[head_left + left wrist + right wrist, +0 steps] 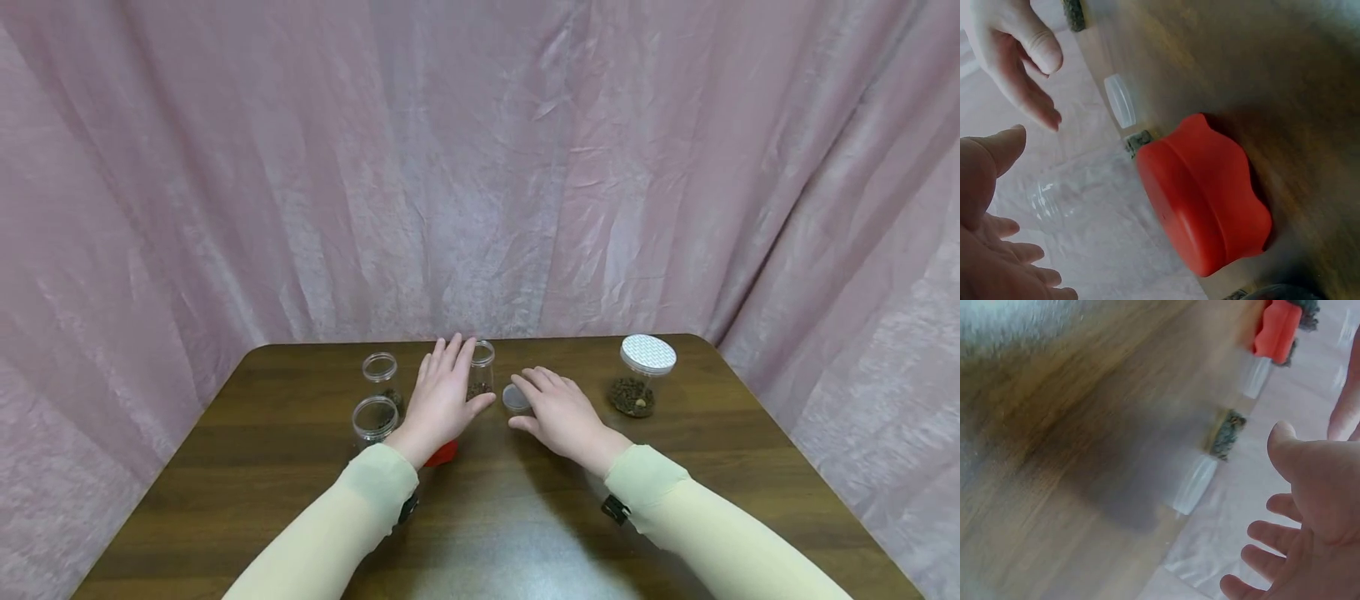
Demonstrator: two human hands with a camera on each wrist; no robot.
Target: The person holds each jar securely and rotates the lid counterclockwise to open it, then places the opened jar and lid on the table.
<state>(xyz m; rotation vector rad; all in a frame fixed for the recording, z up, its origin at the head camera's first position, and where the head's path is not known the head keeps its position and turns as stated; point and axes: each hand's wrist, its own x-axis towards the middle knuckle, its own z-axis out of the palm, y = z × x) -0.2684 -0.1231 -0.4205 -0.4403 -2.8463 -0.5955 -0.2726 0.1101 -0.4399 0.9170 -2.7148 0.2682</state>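
In the head view my left hand (pixel 441 404) reaches forward, fingers stretched out and holding nothing. Just past it stands a clear jar (pixel 481 385) with dark dried bits in the bottom, partly hidden by the fingers. A red scalloped-edged object (pixel 1204 194) rests on the table, mostly covered by my left wrist in the head view. My right hand (pixel 566 417) is over the table with loosely bent fingers, gripping nothing. By its fingertips lies a shallow translucent lid (pixel 515 397); the left wrist view shows the lid (pixel 1120 101) beyond the red object.
Two lidless clear jars, a rear one (pixel 380 368) and a nearer one (pixel 375 419), stand left of my left arm. At the right is a jar of dark dried bits (pixel 632 396) under a white patterned lid (pixel 648 353). A pink curtain (pixel 480 167) hangs behind the wooden table (pixel 247 467).
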